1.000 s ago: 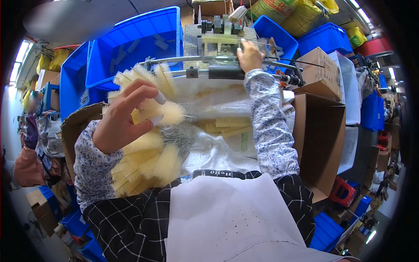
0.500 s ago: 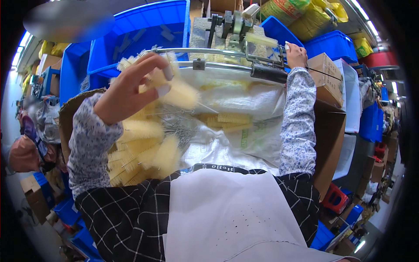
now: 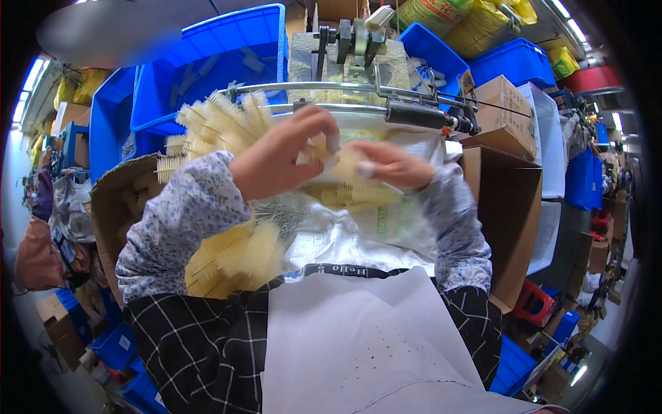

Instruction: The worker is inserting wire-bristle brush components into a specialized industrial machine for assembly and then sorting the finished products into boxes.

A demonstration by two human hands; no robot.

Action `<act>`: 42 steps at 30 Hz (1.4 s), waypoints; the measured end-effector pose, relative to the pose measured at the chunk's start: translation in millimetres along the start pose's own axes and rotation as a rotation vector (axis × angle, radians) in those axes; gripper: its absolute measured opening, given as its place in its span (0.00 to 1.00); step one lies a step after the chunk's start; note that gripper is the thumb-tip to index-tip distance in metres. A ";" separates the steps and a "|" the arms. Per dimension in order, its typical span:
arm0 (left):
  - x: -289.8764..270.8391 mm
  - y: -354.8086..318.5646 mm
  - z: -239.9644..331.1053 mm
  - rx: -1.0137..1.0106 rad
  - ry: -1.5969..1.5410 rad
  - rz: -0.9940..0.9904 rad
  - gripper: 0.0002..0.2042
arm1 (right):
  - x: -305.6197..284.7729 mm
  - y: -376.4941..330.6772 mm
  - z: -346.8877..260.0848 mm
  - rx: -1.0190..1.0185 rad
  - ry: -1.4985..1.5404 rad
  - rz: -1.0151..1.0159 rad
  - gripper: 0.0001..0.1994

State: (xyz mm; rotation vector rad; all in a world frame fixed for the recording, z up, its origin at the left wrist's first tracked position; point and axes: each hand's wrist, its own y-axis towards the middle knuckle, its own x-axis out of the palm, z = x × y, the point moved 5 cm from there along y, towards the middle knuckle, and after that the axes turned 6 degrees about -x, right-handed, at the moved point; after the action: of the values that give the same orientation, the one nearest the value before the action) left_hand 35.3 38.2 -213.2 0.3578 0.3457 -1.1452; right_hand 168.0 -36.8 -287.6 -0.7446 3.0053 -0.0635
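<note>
My left hand [image 3: 286, 153] and my right hand [image 3: 394, 165] meet above the middle of the work area, fingers curled toward each other. White covers show on some fingertips. Between them is a pale yellow bristle brush [image 3: 343, 157], smeared by motion; both hands appear to pinch it, though the exact grip is blurred. Just below lie several similar brushes [image 3: 348, 196] on white plastic sheeting [image 3: 338, 238]. Beyond my hands runs a bench device with metal rods [image 3: 324, 86] and a black cylinder [image 3: 416, 114]; neither hand touches it.
Pale brushes pile up at the left [image 3: 219, 124] and below my left forearm [image 3: 234, 259], beside thin metal wires [image 3: 279, 214]. A large blue bin [image 3: 207, 52] stands behind left. At the right are an open cardboard box [image 3: 510, 214] and a closed carton [image 3: 507, 114].
My right hand has left the device's right end and come inward to my left hand, which moved right. The brush seen on the device earlier is gone from there.
</note>
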 end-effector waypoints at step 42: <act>-88.7 -85.6 3.6 -0.358 0.294 0.140 0.21 | -189.4 22.0 68.7 0.064 -1.477 0.759 0.14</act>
State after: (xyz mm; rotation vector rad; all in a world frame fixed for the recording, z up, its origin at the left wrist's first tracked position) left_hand -76.6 77.4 -179.2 0.2295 0.7606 -0.8725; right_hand 328.7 69.1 -350.9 0.3439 1.6256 0.2793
